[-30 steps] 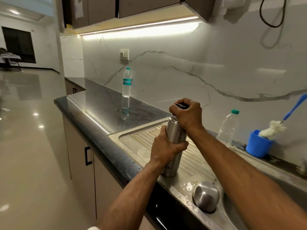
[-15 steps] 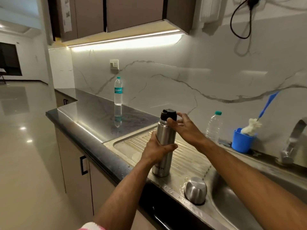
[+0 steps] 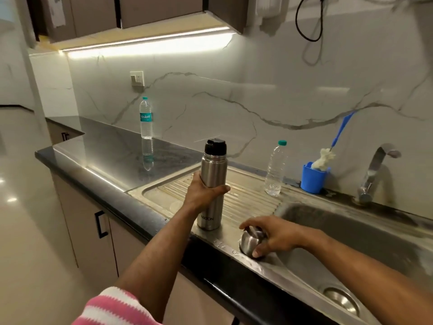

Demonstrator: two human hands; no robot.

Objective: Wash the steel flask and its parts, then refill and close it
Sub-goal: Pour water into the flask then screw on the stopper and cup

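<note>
Left hand (image 3: 203, 193) grips upright flask (image 3: 212, 184); right hand (image 3: 274, 235) fingers clasp steel cup (image 3: 249, 241) beside sink (image 3: 351, 235).

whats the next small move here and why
Probably lift the steel cup cap and bring it over the black stopper. The right hand is closed around the cap on the drainboard, the stopper already sits on the flask, and the left hand holds the flask upright.
</note>
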